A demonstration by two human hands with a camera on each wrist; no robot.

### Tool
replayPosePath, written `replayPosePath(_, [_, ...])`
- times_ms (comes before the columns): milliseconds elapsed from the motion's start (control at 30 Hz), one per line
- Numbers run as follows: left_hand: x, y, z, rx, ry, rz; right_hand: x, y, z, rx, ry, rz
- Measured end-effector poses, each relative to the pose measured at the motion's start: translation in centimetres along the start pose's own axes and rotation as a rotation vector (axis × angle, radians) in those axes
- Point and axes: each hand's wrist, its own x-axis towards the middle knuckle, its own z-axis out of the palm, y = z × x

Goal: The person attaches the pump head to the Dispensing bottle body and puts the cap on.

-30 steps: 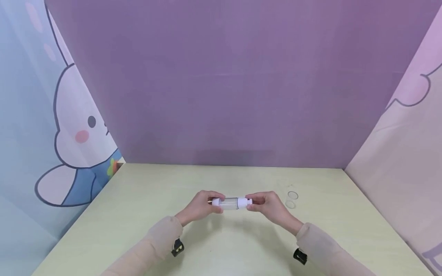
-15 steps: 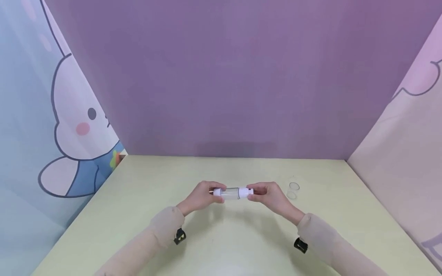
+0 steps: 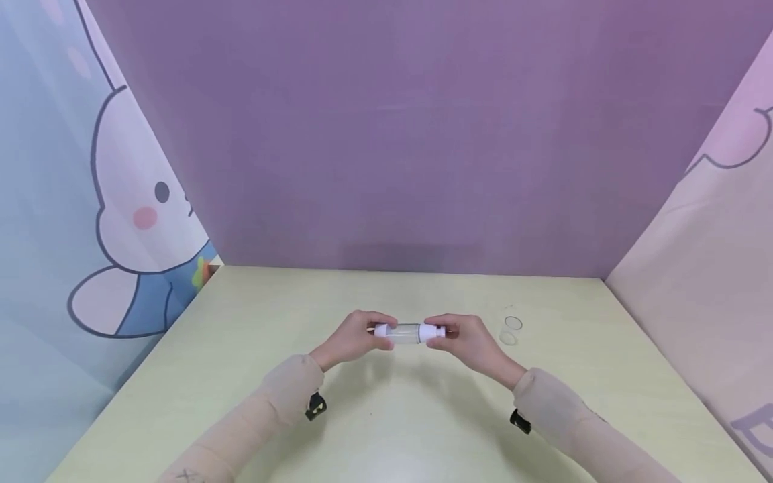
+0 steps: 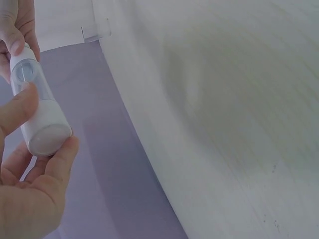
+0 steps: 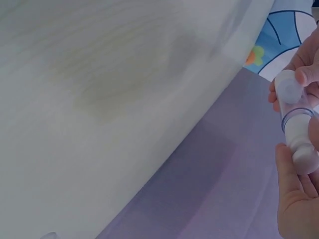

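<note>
A small pump bottle (image 3: 404,333) lies level in the air over the table, with a clear middle, a white base and a white pump head. My left hand (image 3: 356,337) pinches the base end between thumb and fingers. From the other side, my right hand (image 3: 471,339) grips the white collar, and the pump tip shows between its fingers. In the left wrist view the round white base (image 4: 50,139) faces the camera. The pump head (image 5: 305,158) points toward the camera in the right wrist view, where a thin tube or rod inside is not clear.
To the right of my right hand, a clear cap (image 3: 510,330) lies on the pale table (image 3: 386,416). A purple panel (image 3: 398,134) stands along the back edge. Printed cloths hang at the left (image 3: 145,201) and right sides.
My right thumb and fingers have shifted slightly left, from the pump tip onto the white collar. The left hand keeps its hold. The head view has tilted a little downward.
</note>
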Motion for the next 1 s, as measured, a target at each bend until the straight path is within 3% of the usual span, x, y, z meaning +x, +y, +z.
replayPosePath(1000, [-0.66,-0.57,0.86,-0.018,0.009,0.012,-0.14,0.09,0.62,0.062,-0.003,0.156])
